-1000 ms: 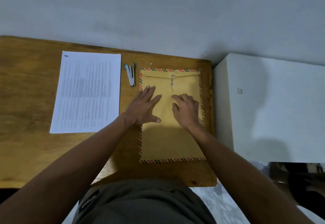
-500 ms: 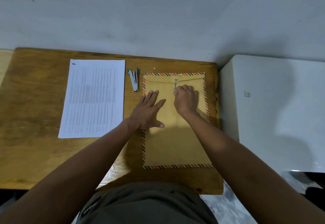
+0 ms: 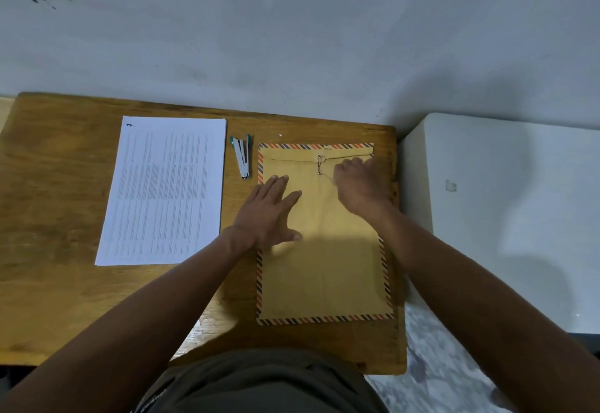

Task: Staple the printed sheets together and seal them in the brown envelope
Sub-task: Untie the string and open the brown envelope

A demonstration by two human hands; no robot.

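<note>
The brown envelope (image 3: 324, 269), edged with red and blue stripes, lies flat on the right part of the wooden desk (image 3: 58, 211). Its flap is at the far end, with a string closure (image 3: 320, 165) between two small buttons. My left hand (image 3: 271, 214) rests flat on the envelope's left side, fingers spread. My right hand (image 3: 362, 187) is curled beside the closure and pinches the thin string, which runs from the buttons to my fingers. The printed sheets (image 3: 164, 190) lie in a stack to the left. A small white and green stapler (image 3: 242, 159) lies between the sheets and the envelope.
A pale wall (image 3: 292, 39) runs right behind the desk. A white cabinet top (image 3: 506, 218) stands against the desk's right edge. My lap is at the desk's near edge. Bare wood shows at the desk's left and front.
My right hand went up to the string closure, then drew away to the right with the string. My left hand stayed flat on the envelope.
</note>
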